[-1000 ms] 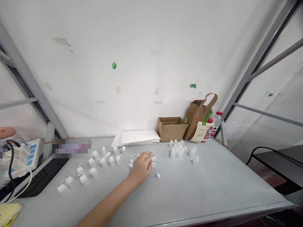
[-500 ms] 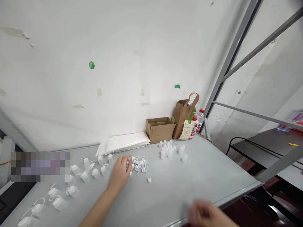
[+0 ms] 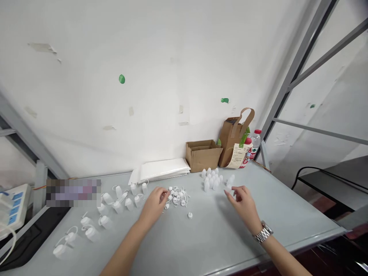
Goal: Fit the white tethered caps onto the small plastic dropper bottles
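Observation:
My left hand point(image 3: 156, 201) rests at the left edge of a pile of small white caps with thin straps point(image 3: 176, 196). Its fingers are curled toward the thumb, and whatever may be between them is hidden. One white cap point(image 3: 190, 215) lies apart, nearer to me. My right hand point(image 3: 243, 203), with a metal watch on the wrist, is held over the table with thumb and fingers apart. Its fingertips are close to a few small translucent bottles point(image 3: 230, 180), right of a cluster of similar bottles point(image 3: 212, 179). On the left stand several capped bottles with straps point(image 3: 91, 233).
Along the wall are a stack of white sheets or envelopes point(image 3: 163, 170), a cardboard box point(image 3: 203, 157), a brown paper bag point(image 3: 228, 140) and a red-capped bottle point(image 3: 255, 142). A dark mat point(image 3: 37, 237) and a power strip point(image 3: 17, 207) lie left. Metal frame posts point(image 3: 283, 99) flank the table.
My right hand has come up from the table's front edge to beside the small bottles. My left hand stays by the cap pile. The view has turned slightly left.

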The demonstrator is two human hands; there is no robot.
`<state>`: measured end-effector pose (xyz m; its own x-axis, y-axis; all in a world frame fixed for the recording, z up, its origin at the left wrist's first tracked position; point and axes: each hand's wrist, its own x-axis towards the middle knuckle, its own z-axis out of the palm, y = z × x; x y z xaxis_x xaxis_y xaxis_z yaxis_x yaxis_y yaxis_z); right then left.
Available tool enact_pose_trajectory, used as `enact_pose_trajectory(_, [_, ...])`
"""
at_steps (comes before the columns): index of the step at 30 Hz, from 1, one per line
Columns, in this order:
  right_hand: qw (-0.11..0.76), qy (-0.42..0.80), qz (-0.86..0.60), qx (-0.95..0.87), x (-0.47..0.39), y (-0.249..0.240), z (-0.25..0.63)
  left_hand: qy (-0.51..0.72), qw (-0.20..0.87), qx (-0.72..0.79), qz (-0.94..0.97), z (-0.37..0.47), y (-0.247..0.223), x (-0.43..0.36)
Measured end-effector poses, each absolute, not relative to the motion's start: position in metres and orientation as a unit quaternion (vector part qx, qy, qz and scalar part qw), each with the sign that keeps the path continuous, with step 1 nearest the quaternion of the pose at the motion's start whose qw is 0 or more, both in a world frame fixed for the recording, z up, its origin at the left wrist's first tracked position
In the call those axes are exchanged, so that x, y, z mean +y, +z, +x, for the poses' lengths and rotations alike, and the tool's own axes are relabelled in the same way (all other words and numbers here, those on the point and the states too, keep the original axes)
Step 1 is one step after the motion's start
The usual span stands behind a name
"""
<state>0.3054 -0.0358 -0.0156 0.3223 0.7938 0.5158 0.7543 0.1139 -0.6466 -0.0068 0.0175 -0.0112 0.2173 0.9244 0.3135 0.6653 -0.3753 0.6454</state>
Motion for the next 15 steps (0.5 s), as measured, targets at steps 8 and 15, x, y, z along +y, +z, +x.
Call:
enact_pose_trajectory(8, [0.542,0.334,-0.469,-0.612,-0.001,0.045,0.200,0.280,0.136,0.638,0.704,-0.001,0.002,0.005])
enact_pose_trajectory(15, [0.600,0.457,-0.436,-0.491,0.026,0.013,0.163,0.142,0.108,0.696,0.696,-0.001,0.010,-0.004])
